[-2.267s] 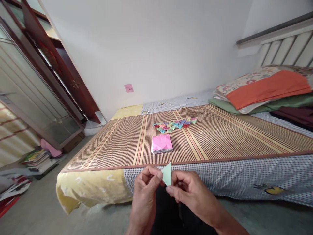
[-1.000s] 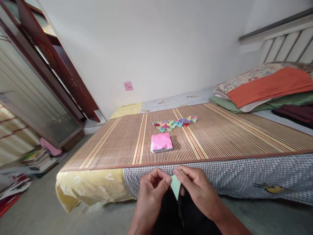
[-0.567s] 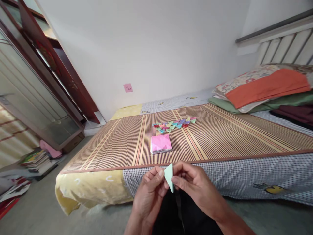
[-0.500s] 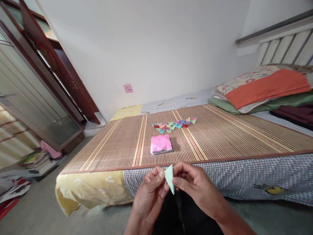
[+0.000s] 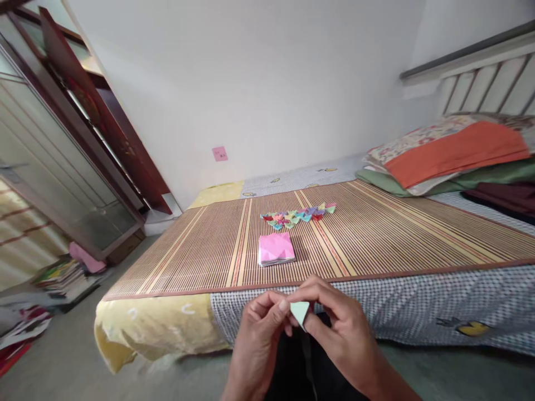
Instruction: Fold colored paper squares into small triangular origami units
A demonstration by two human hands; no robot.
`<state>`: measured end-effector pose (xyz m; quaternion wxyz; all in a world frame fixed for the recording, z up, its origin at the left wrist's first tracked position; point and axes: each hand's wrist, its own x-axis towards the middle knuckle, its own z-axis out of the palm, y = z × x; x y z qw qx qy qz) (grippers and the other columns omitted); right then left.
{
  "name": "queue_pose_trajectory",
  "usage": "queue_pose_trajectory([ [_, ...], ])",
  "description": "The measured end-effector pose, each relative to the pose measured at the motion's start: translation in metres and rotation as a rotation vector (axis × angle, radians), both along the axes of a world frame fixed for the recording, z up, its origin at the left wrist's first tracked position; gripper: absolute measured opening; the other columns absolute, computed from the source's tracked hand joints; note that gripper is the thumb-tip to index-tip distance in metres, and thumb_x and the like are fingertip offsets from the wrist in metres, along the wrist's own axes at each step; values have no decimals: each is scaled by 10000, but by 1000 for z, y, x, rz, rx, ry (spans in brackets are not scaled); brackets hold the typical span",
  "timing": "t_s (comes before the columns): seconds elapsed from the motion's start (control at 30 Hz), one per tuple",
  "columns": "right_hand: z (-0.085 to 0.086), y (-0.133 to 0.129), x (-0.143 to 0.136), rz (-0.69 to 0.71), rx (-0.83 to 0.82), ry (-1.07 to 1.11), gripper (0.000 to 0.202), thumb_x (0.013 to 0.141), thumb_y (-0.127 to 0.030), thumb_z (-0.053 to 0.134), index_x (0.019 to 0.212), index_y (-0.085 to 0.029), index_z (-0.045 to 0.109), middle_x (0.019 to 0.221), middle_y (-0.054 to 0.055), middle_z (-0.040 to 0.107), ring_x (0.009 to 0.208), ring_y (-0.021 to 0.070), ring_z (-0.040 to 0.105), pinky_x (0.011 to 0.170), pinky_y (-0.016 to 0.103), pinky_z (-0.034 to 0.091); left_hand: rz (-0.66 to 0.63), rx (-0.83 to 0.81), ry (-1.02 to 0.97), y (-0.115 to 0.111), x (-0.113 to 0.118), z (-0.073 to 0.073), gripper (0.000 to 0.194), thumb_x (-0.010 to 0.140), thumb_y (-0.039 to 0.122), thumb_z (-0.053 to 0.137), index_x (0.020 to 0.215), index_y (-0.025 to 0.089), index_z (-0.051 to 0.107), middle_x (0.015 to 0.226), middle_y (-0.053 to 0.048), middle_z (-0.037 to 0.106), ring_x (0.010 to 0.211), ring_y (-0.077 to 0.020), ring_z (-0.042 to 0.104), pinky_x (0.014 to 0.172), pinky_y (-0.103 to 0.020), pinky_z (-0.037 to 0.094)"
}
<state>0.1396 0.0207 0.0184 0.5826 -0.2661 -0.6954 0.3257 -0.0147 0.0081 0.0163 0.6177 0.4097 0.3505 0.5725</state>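
A small pale green folded paper triangle (image 5: 299, 312) is held in front of the bed's near edge. My left hand (image 5: 261, 334) pinches its left corner between thumb and fingers. On the other side, my right hand (image 5: 340, 328) grips it, the thumb low near its bottom point and the fingers behind and over the top. Just beyond my hands lies a stack of square paper (image 5: 276, 248) with a pink sheet on top. Past that, several colourful folded paper pieces (image 5: 298, 216) lie in a cluster on the mat.
A striped bamboo mat (image 5: 200, 245) covers the bed, over a checked and yellow sheet (image 5: 159, 323). Pillows (image 5: 455, 153) and dark folded cloth (image 5: 505, 200) lie at the right. Books (image 5: 62, 278) are stacked on the floor at left, near a door (image 5: 104, 111).
The green paper has turned and now shows a smaller triangle with a flat top edge and its point downward. My right fingers have moved over its top.
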Motion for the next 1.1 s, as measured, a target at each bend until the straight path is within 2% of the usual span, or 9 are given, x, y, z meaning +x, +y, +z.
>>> queue_pose_trajectory([
  [0.1,-4,1,-3,-103,144,-39,329,903,2,554,987,-254,743,834,3,629,767,145,639,686,230,515,55,2,82,-4,4,0,363,848,410,812,644,126,711,623,0,564,640,-115,462,652,-226,392],
  [0.17,-8,2,-4,-144,216,-71,381,911,27,525,1027,-257,750,854,14,601,768,144,639,682,226,526,49,-5,109,-7,6,2,308,870,404,789,742,124,776,656,-8,589,663,-123,481,664,-233,405],
  [0.3,-16,3,-6,-196,321,-122,455,923,54,490,1098,-270,758,910,34,564,807,152,632,710,238,544,-4,-42,32,-8,6,5,233,871,363,793,862,133,830,700,-27,637,687,-133,520,681,-244,438],
  [0.53,-15,4,-9,-137,284,-117,440,950,27,408,1044,-244,742,961,45,599,899,140,670,797,213,561,49,-83,-64,-5,6,5,192,788,319,863,869,146,853,723,-53,715,678,-150,598,703,-269,495],
  [0.73,-18,7,-12,-280,243,-19,237,922,-9,544,950,-234,613,879,3,665,860,136,699,802,200,556,90,-87,-66,-7,10,2,221,745,325,887,876,149,860,735,-69,751,713,-181,648,763,-303,519],
  [0.87,-23,6,-11,-239,277,-56,265,927,13,497,919,-228,606,926,21,670,905,144,702,818,225,558,129,-94,-48,-4,8,-1,210,709,322,910,824,156,852,719,-53,737,694,-160,616,734,-278,503],
  [0.97,-22,4,-5,-146,250,-126,311,939,2,457,1011,-231,650,1029,45,684,1007,162,702,884,255,563,217,-82,12,-2,5,-3,199,692,321,918,749,152,829,682,-28,703,664,-130,564,682,-235,470],
  [1.1,-18,3,0,-60,182,-159,320,927,-45,492,1075,-245,694,1102,46,709,1080,177,701,942,269,558,289,-49,95,-2,3,-5,194,705,311,908,774,152,821,719,-24,710,682,-124,560,682,-221,464],
])
